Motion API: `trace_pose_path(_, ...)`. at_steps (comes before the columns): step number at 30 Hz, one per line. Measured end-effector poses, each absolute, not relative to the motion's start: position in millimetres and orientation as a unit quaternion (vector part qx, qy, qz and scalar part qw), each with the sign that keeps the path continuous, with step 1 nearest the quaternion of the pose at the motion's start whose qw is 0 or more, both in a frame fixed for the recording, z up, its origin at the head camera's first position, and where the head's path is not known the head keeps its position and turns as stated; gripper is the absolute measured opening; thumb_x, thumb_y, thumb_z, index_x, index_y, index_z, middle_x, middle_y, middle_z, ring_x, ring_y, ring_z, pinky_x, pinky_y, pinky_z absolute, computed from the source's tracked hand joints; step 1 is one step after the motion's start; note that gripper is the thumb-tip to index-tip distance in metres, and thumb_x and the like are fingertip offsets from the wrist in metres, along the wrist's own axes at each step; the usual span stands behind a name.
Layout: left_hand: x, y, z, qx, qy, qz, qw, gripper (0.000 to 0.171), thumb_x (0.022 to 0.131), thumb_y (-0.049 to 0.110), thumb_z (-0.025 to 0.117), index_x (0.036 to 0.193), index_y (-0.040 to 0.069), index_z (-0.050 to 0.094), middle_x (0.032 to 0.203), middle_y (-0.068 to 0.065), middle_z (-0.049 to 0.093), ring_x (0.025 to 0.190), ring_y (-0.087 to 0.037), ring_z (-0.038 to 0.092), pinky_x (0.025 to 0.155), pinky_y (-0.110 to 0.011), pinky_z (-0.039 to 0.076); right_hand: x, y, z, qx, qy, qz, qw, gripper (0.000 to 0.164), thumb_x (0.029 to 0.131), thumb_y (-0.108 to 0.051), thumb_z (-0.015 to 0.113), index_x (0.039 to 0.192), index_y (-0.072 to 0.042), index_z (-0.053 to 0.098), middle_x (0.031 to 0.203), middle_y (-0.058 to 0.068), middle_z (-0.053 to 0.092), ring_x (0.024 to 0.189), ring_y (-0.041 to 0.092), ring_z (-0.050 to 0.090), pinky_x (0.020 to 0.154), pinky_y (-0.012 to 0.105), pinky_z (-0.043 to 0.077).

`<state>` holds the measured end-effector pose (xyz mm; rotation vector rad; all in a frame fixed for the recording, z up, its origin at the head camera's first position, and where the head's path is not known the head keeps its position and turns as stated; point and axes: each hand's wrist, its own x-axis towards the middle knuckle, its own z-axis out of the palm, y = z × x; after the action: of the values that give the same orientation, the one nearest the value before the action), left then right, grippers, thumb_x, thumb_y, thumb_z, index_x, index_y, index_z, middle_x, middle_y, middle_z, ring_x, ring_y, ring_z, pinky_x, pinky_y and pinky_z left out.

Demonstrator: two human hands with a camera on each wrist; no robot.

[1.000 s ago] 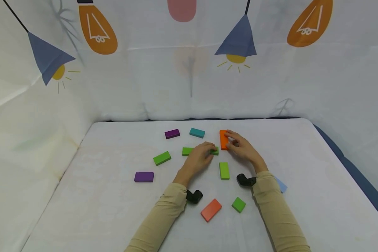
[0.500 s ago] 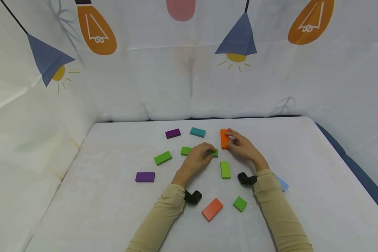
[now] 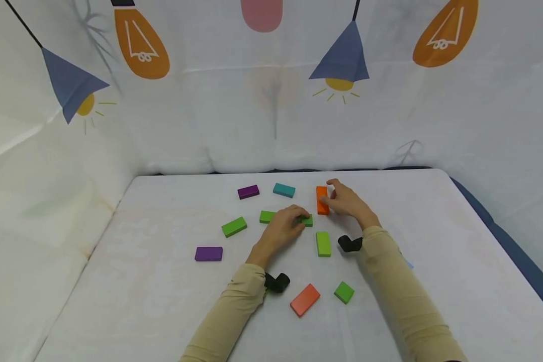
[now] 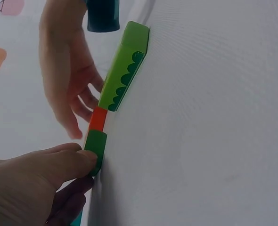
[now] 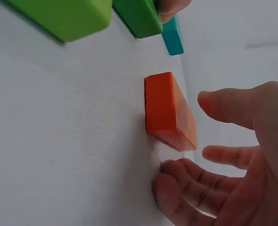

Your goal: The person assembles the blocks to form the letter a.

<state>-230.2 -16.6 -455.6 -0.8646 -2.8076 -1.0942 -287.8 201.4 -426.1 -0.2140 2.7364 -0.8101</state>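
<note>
My left hand (image 3: pixel 280 230) pinches a dark green block (image 4: pixel 96 148) between thumb and fingers. In the head view only that block's right end shows past the fingertips. Just right of it lies an orange block (image 3: pixel 323 208), long side pointing away from me. My right hand (image 3: pixel 349 202) hovers at the orange block with fingers spread; in the right wrist view a gap shows between the thumb (image 5: pixel 224 106) and the block. Another green block (image 3: pixel 266 216) peeks out left of my left hand. A lime green block (image 3: pixel 323 244) lies nearer than the orange one.
Farther back are a teal block (image 3: pixel 283 190) and a dark purple block (image 3: pixel 248 191). To the left lie a green block (image 3: pixel 234 227) and a purple block (image 3: pixel 208 254). Nearer are a coral block (image 3: pixel 305 300) and a small green block (image 3: pixel 344 292). My right sleeve mostly covers a light blue piece.
My right hand's fingers have come off the orange block's right side and opened wider, and its forearm has shifted slightly. My left hand keeps its hold on the green block.
</note>
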Motion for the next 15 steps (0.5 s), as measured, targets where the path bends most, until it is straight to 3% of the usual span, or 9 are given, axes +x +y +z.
trace_pose_path(2,-229.8,-17.0,-456.3,-0.275,-0.896,-0.349,-0.001,0.025,0.088,0.007,0.065,0.112,0.011,0.066,0.115,-0.001,0.065,0.11,-0.014,0.06,0.099,-0.029,0.046,-291.2,198.2,-423.6,-0.065,0.951,-0.26,0.156,0.066,0.093,-0.041,0.051,0.144,-0.008,0.025,0.11,0.018,0.053,0.08,0.025,0.056,0.071,0.033,0.045)
trace_pose_path(9,-227.8,-17.9,-457.9,-0.28,-0.896,-0.345,0.006,0.024,0.087,0.007,0.065,0.111,0.011,0.067,0.115,-0.002,0.064,0.108,-0.015,0.06,0.096,-0.029,0.047,-294.6,185.7,-415.8,-0.047,0.963,-0.196,0.18,0.069,0.09,-0.048,0.049,0.141,-0.006,0.03,0.123,0.02,0.055,0.097,0.031,0.053,0.084,0.043,0.044)
trace_pose_path(15,-225.7,-20.7,-456.2,-0.282,-0.897,-0.339,0.013,0.023,0.087,0.007,0.066,0.109,0.011,0.067,0.114,-0.004,0.063,0.107,-0.017,0.061,0.095,-0.03,0.048,-294.8,179.9,-415.2,-0.048,0.969,-0.174,0.168,0.065,0.087,-0.044,0.052,0.138,-0.006,0.035,0.116,0.02,0.058,0.092,0.032,0.054,0.079,0.042,0.045)
